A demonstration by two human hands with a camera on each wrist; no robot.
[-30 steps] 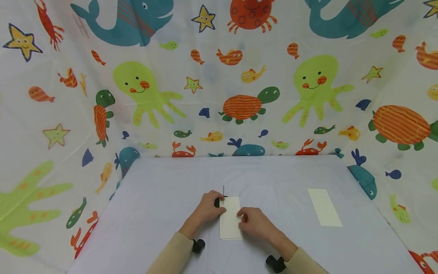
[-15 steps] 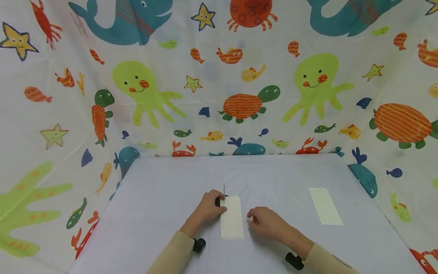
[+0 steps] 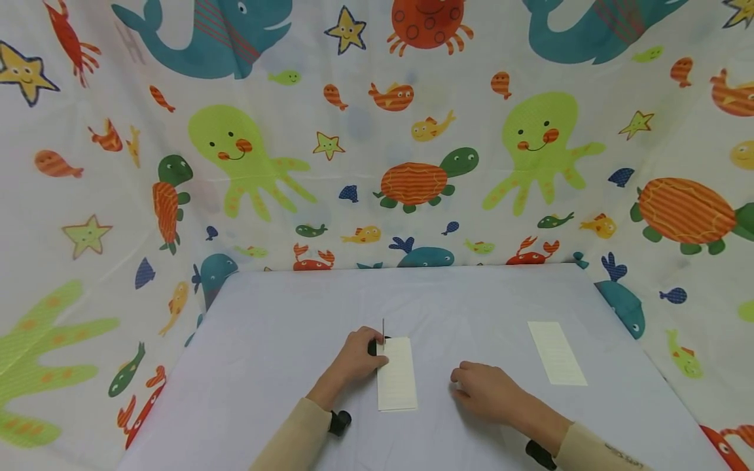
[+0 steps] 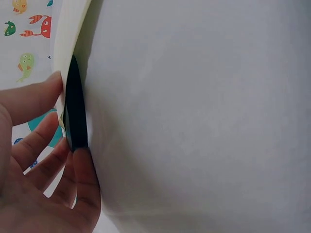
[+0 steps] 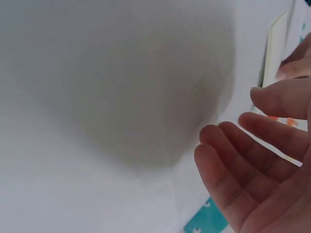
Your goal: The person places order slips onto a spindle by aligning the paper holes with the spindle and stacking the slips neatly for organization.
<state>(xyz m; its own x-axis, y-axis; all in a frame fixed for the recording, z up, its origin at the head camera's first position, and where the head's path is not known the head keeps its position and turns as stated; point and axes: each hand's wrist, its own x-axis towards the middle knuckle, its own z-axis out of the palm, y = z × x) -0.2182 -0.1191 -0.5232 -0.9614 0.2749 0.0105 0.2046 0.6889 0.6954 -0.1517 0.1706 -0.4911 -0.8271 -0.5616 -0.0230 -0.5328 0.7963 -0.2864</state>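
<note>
A narrow stack of cream lined paper slips [image 3: 397, 379] lies upright in front of me. At its upper left sits a black binder clip [image 3: 372, 347] with a thin wire handle standing up. My left hand [image 3: 355, 355] grips the clip and the paper there, thumb on the top slip. In the left wrist view the clip [image 4: 76, 109] shows as a dark wedge between paper and table, with fingers curled round its end. My right hand [image 3: 489, 390] hovers to the right of the stack, fingers loosely bent and holding nothing.
Another cream lined slip [image 3: 557, 353] lies slanted on the right side of the white-covered table [image 3: 294, 307]. A sea-animal curtain [image 3: 353, 229] stands along the back and both sides. Both wrists carry small black cameras.
My right hand has let go of the stack's right edge and moved away to the right, its fingers loosening. The left hand stays at the clip, and the stack has barely shifted.
</note>
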